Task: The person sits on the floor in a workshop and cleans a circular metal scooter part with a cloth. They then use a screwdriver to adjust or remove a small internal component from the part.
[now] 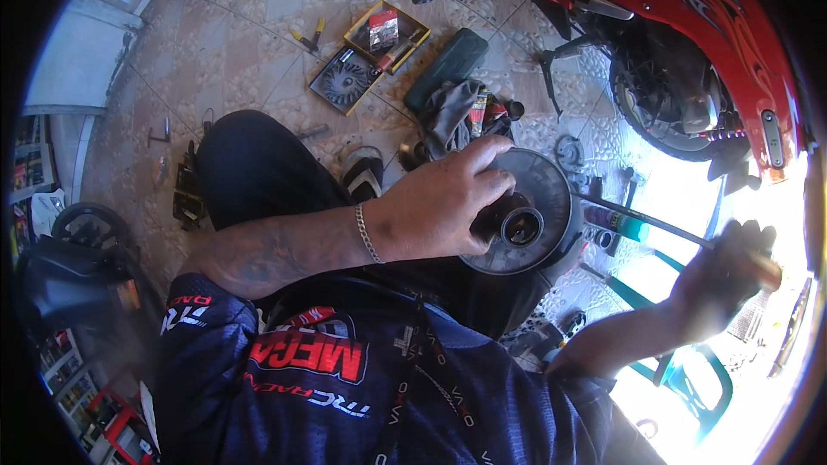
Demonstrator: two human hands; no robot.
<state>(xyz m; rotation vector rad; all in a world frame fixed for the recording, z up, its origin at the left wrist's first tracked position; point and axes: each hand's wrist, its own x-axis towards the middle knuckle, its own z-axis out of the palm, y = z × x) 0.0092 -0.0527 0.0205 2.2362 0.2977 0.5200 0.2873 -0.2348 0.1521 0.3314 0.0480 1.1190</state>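
My left hand (457, 207) is closed around the dark hub of a round metal pulley (551, 185), which looks like a scooter clutch part. The pulley sits over my lap with its open centre bore facing up. Off to the right, my right hand (728, 271) is closed on the end of a long thin metal rod (646, 217). The rod's other end reaches the pulley's right edge; whether it touches cannot be made out. Glare and blur soften the right fingers, and the rod's handle is hidden in them.
A red motorcycle (749, 26) stands at the upper right. On the tiled floor lie yellow-edged boxes (349, 34) with parts, a dark green case (448, 67), yellow-handled pliers (308, 37) and a spray can (613, 221). A teal chair (719, 392) is at the lower right.
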